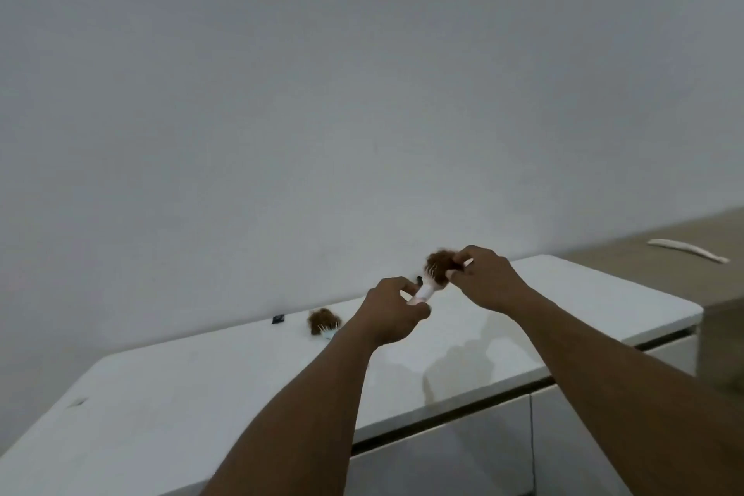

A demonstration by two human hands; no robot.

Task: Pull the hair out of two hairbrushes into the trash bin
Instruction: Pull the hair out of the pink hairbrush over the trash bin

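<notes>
My left hand grips the pale pink handle of a hairbrush, held up above the white countertop. A clump of brown hair sits in its bristles. My right hand pinches that clump at the brush head. A second hairbrush, light blue with white bristles and full of brown hair, lies on the countertop to the left of my left hand. No trash bin is in view.
The white countertop runs along a plain wall, with white cabinet doors below its front edge. A small black object lies near the wall. A white strip lies on the brown floor at the far right.
</notes>
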